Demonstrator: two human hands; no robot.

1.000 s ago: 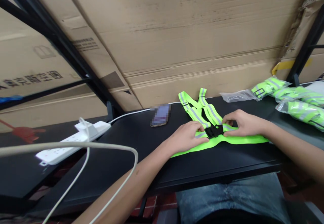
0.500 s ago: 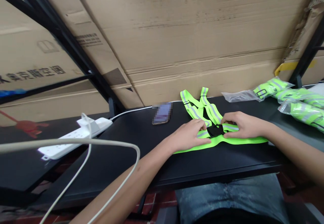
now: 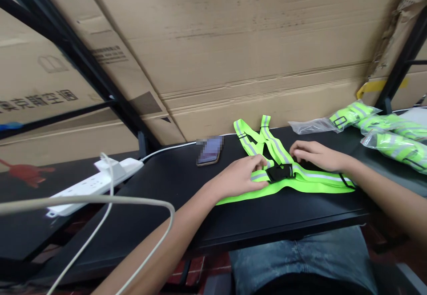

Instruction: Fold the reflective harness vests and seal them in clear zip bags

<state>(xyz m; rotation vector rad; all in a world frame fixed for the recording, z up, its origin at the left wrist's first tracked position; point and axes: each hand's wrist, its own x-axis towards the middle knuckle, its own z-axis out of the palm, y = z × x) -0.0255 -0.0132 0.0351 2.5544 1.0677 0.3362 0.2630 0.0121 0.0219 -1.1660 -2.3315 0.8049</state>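
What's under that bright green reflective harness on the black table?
The black tabletop shows between the straps of the neon green reflective harness; whatever lies directly beneath the webbing and the left hand is covered.

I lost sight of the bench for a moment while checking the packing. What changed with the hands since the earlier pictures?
The right hand has let go of the strap by the black plastic buckle and moved up, clear of it. The left hand stays on the neon-green reflective vest beside the buckle. The phone and bagged vests stayed put.
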